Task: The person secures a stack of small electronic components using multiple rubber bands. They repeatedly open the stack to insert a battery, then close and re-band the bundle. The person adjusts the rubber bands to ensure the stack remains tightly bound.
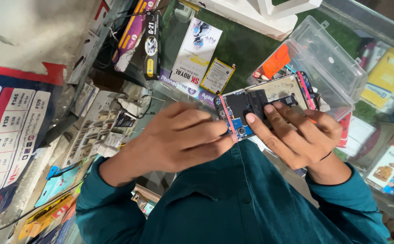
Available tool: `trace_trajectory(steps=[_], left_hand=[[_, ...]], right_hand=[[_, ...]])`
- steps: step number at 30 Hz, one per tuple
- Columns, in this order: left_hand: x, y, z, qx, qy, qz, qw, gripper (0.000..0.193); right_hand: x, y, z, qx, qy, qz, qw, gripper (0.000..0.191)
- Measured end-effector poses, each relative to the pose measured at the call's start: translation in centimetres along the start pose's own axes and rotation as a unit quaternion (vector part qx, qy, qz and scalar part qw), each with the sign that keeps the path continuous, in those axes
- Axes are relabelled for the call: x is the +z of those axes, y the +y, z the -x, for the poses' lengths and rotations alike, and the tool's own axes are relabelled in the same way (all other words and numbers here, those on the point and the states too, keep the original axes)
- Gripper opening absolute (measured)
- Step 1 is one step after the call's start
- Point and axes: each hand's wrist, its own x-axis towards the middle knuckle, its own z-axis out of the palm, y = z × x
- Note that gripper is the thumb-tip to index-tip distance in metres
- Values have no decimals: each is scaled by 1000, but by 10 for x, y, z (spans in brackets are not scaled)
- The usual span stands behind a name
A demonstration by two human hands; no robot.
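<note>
Your phone (262, 106) sits opened, back cover off: black shield and battery across the middle, blue board at the near corner with a small round camera lens, pink frame edges, a pale plate at the far end. It lies tilted, held off the counter, above your teal shirt front, near corner lowest.

We have just one view, so nothing is shared with another. The camera sits on the person's head and looks down, very close, over the teal shirt (233, 199) at both hands. The picture is tipped (the shirt fills the bottom, the glass counter (386, 199) runs up and away), and a wall of posters (11, 131) leans along the left
</note>
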Motion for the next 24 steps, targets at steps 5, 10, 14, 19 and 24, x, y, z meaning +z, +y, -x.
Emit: trace_trajectory(steps=[5, 10, 14, 19, 24], left_hand=[[4, 0, -1, 30, -12, -18, 999, 21], [4, 1, -1, 45, -30, -37, 998, 19], [7, 1, 1, 40, -45, -53, 997, 20], [7, -2, 3, 20, -38, -30, 999, 22], [-1, -6, 7, -71, 28, 85, 993, 26]], right_hand=[[-1, 1, 0, 1, -11, -12, 1000, 32], [0, 0, 2, 1, -12, -4, 1000, 32], [2, -1, 1, -6, -11, 9, 1000, 33], [5, -2, -1, -4, -12, 7, 1000, 32], [4, -2, 0, 6, -13, -5, 1000, 31]])
